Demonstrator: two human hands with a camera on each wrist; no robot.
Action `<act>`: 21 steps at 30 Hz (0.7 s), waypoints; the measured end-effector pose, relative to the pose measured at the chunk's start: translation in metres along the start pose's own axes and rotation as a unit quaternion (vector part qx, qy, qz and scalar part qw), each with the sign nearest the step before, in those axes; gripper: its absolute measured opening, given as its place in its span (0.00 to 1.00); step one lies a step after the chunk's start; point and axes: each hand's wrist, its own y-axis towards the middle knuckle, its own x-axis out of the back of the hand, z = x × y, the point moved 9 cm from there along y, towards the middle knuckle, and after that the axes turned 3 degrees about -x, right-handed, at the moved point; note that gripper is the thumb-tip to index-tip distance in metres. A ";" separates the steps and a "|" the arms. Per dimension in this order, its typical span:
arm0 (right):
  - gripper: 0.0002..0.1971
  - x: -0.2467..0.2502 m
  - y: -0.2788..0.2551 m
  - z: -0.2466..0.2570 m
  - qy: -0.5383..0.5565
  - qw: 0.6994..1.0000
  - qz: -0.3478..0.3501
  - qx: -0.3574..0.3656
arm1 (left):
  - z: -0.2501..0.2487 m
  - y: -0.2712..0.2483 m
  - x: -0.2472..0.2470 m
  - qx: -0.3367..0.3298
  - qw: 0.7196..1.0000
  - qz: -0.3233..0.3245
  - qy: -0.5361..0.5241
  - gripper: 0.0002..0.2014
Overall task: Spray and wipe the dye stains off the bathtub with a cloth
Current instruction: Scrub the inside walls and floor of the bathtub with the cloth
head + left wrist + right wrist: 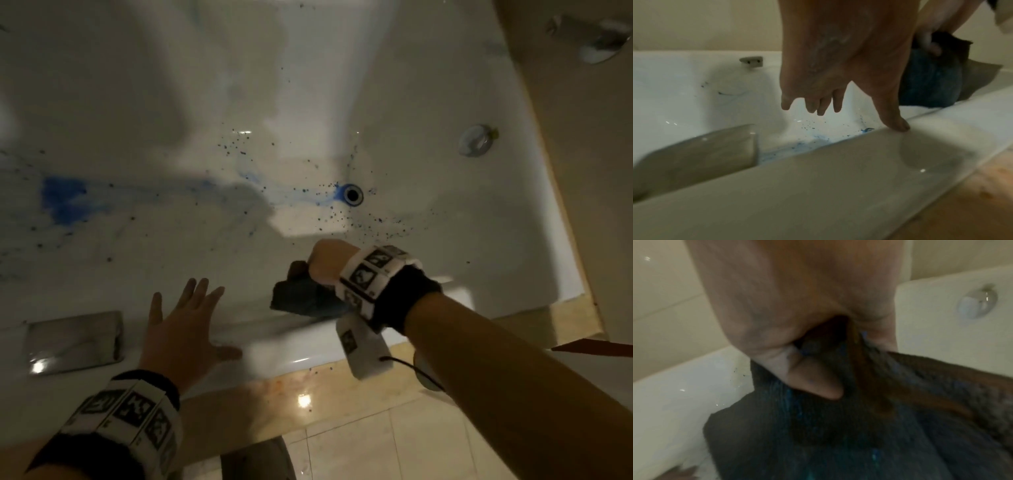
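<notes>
A white bathtub (171,102) carries blue dye stains: a large patch (63,202) at the left, streaks and specks around the drain (352,194). My right hand (325,260) grips a dark blue-brown cloth (301,294) bunched at the tub's near inner wall; the cloth (838,434) fills the right wrist view under my thumb (813,382). My left hand (185,325) is spread flat with straight fingers, its thumb (898,120) touching the tub's near rim (818,178). Blue stain (813,141) shows beyond that rim. No spray bottle is in view.
A metal grip plate (73,342) is set in the near rim at the left. A round overflow knob (476,140) sits on the right end wall. Beige tiled ledge and floor (359,428) run along the tub's front. A tap fitting (603,37) is at the top right.
</notes>
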 end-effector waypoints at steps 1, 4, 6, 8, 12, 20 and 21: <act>0.10 0.011 0.000 -0.005 0.005 1.000 -0.023 -0.002 | 0.014 -0.003 0.003 0.009 1.000 -0.009 0.004 0.49; 0.19 0.024 -0.009 -0.022 -0.045 0.996 -0.073 0.000 | 0.055 -0.010 0.011 0.042 0.999 -0.008 0.015 0.53; 0.22 0.007 -0.015 -0.028 -0.088 0.995 -0.049 -0.025 | 0.080 -0.012 0.012 0.067 0.998 0.001 0.009 0.55; 0.21 -0.020 -0.016 -0.025 -0.122 0.992 -0.003 -0.042 | 0.104 -0.014 0.012 0.089 0.996 0.008 0.003 0.55; 0.18 -0.039 -0.013 0.011 -0.191 0.981 0.029 -0.020 | 0.144 -0.022 0.008 0.120 0.992 0.011 -0.040 0.45; 0.16 -0.068 -0.015 0.139 -0.217 0.970 0.025 0.105 | 0.162 -0.024 0.002 0.092 0.973 -0.047 -0.207 0.38; 0.16 -0.072 -0.012 0.158 -0.209 0.970 0.027 0.123 | 0.162 -0.023 0.002 0.090 0.972 -0.052 -0.209 0.38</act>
